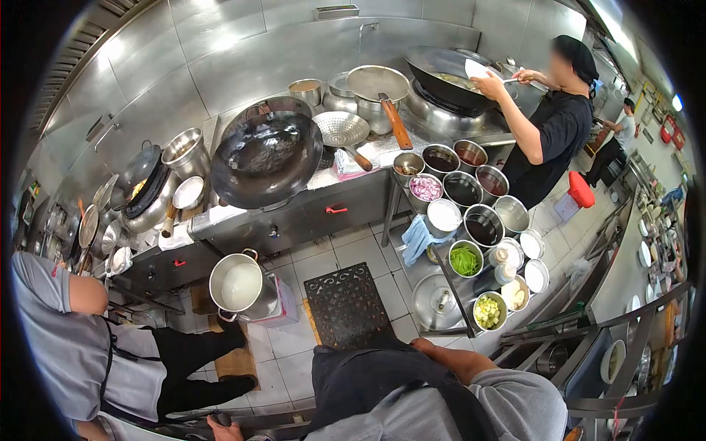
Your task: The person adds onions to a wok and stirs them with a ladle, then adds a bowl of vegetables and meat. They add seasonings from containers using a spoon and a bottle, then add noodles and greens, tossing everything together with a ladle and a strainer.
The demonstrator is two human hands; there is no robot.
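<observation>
L hand (225, 429) at bottom edge, beside a small dark rounded obj (220, 419) & near the metal rail (287, 425); partly cut off by frame, can't tell if it's gripping. R hand (425, 347) well apart from L, up against front of dark apron (375, 382), fingers hidden, so can't tell open/closed or if it holds anything. Apron sits btwn the hands, directly at R; dark obj is right at L. Fwd of R hand: round metal lid (437, 301) on lower shelf, yellow-green chunks (487, 312) & green shreds (465, 259) in containers on the rack, not touching the hand. Black floor mat (349, 305) just fwd of apron. Two-handled pot (267, 300) fwd of L hand, well apart. Co-worker in grey (95, 331) stands left; co-worker in black (553, 132) at far right wok (460, 92) w/ white bowl (479, 71).
</observation>
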